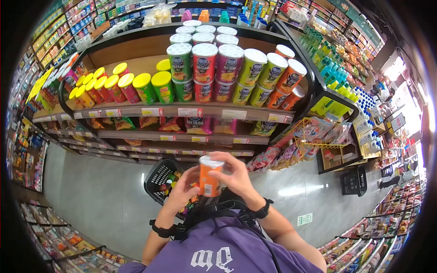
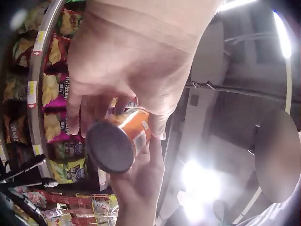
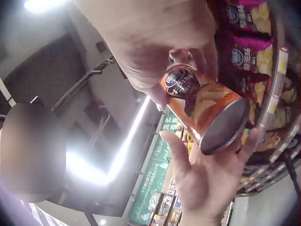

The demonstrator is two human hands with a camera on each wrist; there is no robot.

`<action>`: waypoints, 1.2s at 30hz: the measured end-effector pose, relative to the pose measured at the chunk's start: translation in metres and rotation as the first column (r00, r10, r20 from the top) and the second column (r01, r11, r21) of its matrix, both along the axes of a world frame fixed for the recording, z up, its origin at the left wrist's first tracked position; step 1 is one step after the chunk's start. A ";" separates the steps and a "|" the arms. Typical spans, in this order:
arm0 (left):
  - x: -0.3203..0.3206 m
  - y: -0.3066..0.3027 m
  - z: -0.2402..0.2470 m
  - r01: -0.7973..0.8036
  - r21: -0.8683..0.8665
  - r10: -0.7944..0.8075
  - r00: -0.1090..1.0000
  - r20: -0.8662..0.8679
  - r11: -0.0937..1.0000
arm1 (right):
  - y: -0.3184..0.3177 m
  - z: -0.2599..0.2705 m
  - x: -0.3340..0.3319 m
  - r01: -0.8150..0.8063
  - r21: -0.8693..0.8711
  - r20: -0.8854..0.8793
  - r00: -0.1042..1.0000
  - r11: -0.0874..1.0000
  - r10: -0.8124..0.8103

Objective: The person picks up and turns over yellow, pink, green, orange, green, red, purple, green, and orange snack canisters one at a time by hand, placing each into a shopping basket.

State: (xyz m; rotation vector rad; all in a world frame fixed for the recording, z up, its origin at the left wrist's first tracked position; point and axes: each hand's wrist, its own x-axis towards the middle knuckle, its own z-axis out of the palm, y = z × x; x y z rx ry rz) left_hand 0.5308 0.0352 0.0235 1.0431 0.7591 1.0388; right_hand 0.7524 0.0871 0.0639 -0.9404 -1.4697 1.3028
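Note:
In the head view, an orange chip canister (image 1: 209, 179) with a white lid stands upright before the chest. My right hand (image 1: 236, 177) grips its upper part, fingers by the lid and thumb across the front. On the other side, my left hand (image 1: 183, 190) is around the lower part, fingers reaching behind it. The right wrist view shows the left hand (image 3: 202, 181) spread, its thumb apart from the canister (image 3: 207, 106) and its fingers partly hidden behind the metal base. In the left wrist view, the canister's round base (image 2: 110, 147) faces the camera.
A shelf (image 1: 191, 111) of stacked chip canisters (image 1: 205, 57) lies ahead, with chip bags (image 1: 199, 126) below. A black basket (image 1: 154, 181) holding colourful items stands on the floor by the body. Another basket (image 1: 354, 182) is at right, beside a yellow wire rack (image 1: 318, 144).

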 end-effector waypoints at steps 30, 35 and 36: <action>-0.055 -0.068 -0.010 -0.290 -0.160 0.310 0.603 0.735 0.944 | 0.002 0.009 -0.065 -0.741 -0.177 0.300 0.586 0.648 0.753; -0.057 -0.060 -0.004 -0.257 -0.148 0.281 0.618 0.734 0.955 | -0.002 0.011 -0.056 -0.696 -0.238 0.280 0.619 0.678 0.734; -0.058 -0.059 -0.003 -0.247 -0.132 0.263 0.630 0.731 0.960 | -0.003 0.007 -0.052 -0.696 -0.234 0.281 0.620 0.679 0.732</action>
